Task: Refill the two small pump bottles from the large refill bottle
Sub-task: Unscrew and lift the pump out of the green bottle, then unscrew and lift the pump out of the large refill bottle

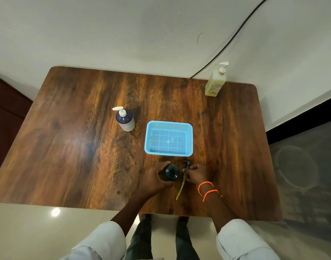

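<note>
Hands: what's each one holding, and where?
Left hand grips the dark bottle around its body. Right hand pinches the removed pump near its head, tube trailing free.

The scene is lit evenly and fairly brightly from overhead. A broad pale sheen is cast on the desk point(71, 139) toward its left edge, and a small round glare spot point(55, 212) is reflected in the floor tiles just below the near-left corner. Short soft shadows are thrown beside the standing objects. Strong wide-angle distortion is seen: the desk edges are bowed and the wall lines curved. Focus is acceptable at the centre, while detail is softened toward the frame borders.
</note>
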